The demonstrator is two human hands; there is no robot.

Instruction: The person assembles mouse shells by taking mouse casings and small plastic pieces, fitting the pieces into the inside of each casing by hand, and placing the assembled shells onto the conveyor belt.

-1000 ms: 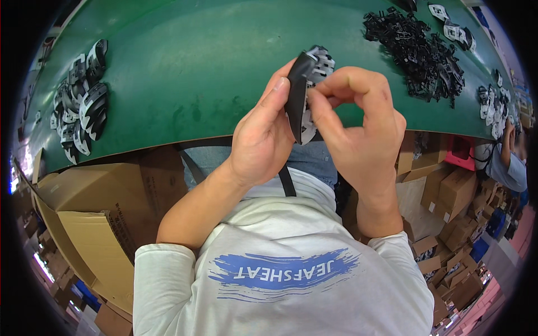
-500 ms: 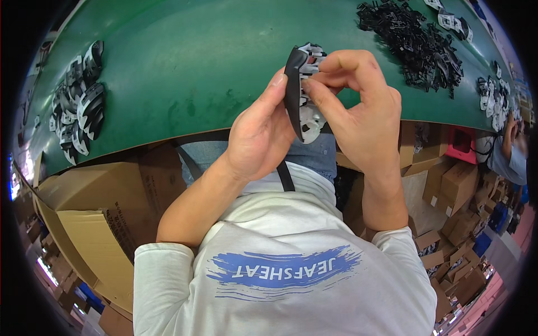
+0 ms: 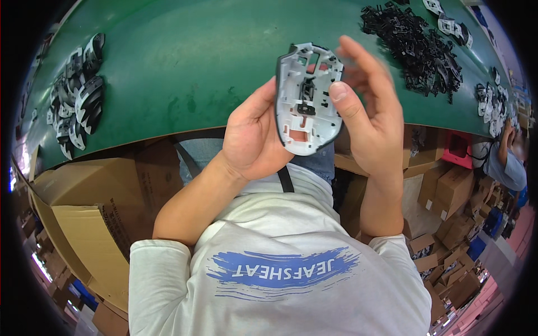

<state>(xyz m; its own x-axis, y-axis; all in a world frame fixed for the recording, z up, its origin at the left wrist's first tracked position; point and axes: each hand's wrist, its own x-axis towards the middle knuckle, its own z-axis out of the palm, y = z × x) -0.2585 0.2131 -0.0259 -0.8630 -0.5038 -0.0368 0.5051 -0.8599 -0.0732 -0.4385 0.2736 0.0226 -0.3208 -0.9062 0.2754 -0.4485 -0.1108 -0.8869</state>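
I hold a white plastic mouse shell with a black rim, its ribbed inner side turned toward me, above the near edge of the green table. My left hand grips its left edge and underside. My right hand supports the right side, thumb tip pressed on the shell's inner face, fingers spread behind it. A small black part sits in the middle of the shell.
A heap of small black plastic parts lies at the table's far right, with white shells beyond. More black-and-white shells are piled at the left. Cardboard boxes stand under the table. Another person sits at the right.
The shell was edge-on before; now it is turned so its inner face shows. My right fingers have opened away from its top, leaving the thumb on it.
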